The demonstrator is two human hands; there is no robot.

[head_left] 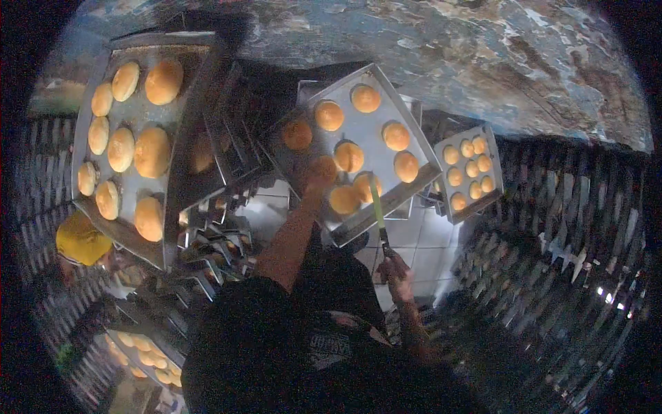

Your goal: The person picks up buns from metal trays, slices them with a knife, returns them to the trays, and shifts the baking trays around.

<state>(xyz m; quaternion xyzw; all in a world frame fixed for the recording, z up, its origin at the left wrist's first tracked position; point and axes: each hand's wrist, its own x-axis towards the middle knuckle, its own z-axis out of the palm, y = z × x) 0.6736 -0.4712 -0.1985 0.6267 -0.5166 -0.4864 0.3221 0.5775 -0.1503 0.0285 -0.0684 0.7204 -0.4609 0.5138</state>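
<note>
A metal tray [386,165] with several round golden buns lies tilted in front of me. My left hand [319,178] reaches over its near left part, fingers closed round a bun [324,165]. In my right hand [396,269], below the tray's near edge, is the dark handle of a long knife [378,210]. The blade points up over the tray, its tip beside another bun [365,188] near the middle. One more bun [344,199] lies just right of my left wrist.
At the left, a large tray [186,76] of buns stands high, with stacked metal trays beneath. A smaller tray [469,204] of buns is at the right, another [148,338] at lower left. A yellow cap [83,239] of another person shows at the left. A mottled wall [441,62] runs behind.
</note>
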